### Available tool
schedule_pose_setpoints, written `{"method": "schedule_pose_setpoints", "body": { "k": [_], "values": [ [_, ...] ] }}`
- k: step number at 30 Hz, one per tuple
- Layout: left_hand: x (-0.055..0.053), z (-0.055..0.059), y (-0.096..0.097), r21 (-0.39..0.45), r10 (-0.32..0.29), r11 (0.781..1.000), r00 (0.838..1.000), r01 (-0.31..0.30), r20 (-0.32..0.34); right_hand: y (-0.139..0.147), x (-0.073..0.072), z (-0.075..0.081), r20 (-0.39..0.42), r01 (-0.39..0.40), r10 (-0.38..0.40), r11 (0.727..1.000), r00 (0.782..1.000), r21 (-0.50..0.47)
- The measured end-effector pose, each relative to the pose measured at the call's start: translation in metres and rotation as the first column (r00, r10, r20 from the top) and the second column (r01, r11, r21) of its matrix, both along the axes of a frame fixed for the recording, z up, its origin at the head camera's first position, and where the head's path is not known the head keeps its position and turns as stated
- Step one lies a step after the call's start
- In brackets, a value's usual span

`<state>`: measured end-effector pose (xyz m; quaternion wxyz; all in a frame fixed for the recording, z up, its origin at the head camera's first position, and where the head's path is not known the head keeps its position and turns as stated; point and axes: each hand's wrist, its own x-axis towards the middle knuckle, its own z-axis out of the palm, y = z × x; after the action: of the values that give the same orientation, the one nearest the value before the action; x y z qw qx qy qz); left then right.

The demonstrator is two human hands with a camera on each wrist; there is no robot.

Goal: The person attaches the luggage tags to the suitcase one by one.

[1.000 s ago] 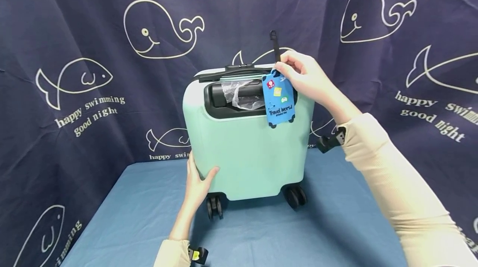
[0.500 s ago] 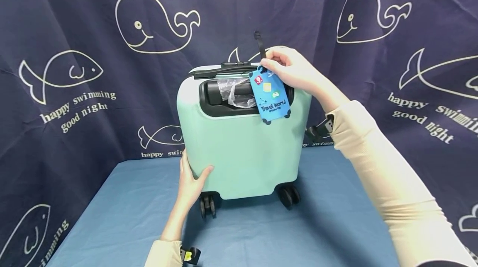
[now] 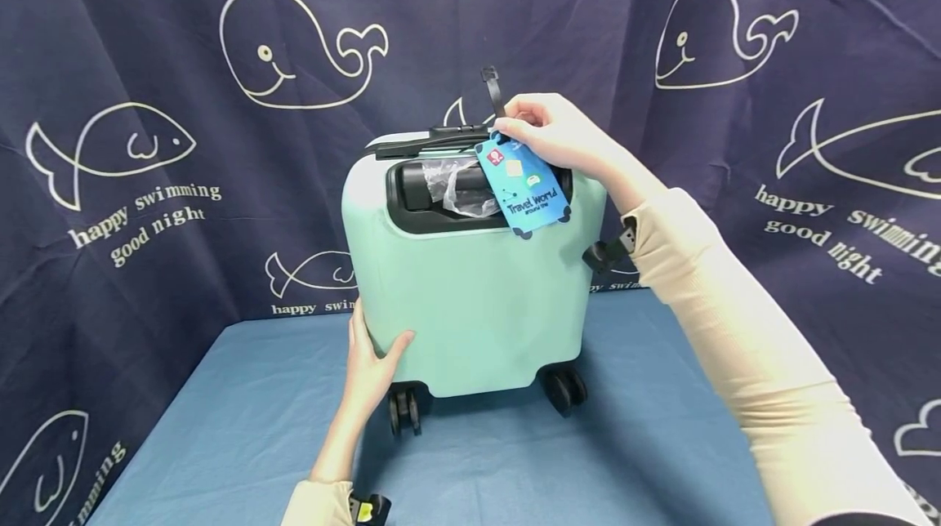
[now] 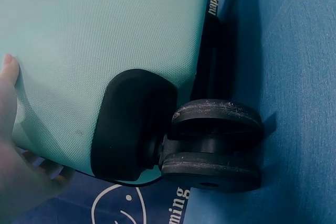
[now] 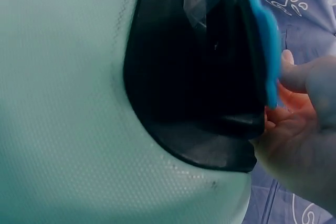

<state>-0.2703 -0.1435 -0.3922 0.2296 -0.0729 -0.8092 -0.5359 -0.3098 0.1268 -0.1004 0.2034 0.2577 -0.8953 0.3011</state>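
Note:
A mint-green suitcase [image 3: 470,305] stands upright on black wheels, with a black recess [image 3: 441,221] at its top front. My left hand [image 3: 370,363] holds its lower left edge, thumb on the front face and fingers round the side. In the left wrist view, a double wheel [image 4: 212,142] is close to that hand. My right hand [image 3: 555,134] pinches a blue luggage tag [image 3: 525,189] near its top, in front of the recess's right part. The tag's black strap [image 3: 492,89] sticks up past the fingers, with a buckle at its end.
Clear plastic wrap [image 3: 463,187] covers part of the black handle [image 3: 416,187] in the recess. Black zipper pulls and a lock [image 3: 459,131] run along the top. A blue cloth [image 3: 500,469] lies under the suitcase, and a navy curtain [image 3: 441,11] hangs behind.
My right hand has moved left along the suitcase top, and the tag now hangs more tilted. The view has shifted a little. My left hand keeps its place on the suitcase.

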Motion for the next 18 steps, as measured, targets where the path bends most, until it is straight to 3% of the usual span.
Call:
{"method": "schedule_pose_setpoints", "body": {
  "k": [8,18],
  "values": [
    [0.002,-0.001,0.0,-0.006,0.0,1.0,1.0,0.0,0.01,-0.011,-0.005,-0.001,-0.064,0.045,-0.039,0.994,0.997,0.104],
    [0.0,-0.002,-0.001,0.0,0.003,1.0,1.0,-0.003,0.012,-0.017,-0.011,-0.002,-0.146,0.035,-0.025,0.997,0.989,0.065]
  ]
}}
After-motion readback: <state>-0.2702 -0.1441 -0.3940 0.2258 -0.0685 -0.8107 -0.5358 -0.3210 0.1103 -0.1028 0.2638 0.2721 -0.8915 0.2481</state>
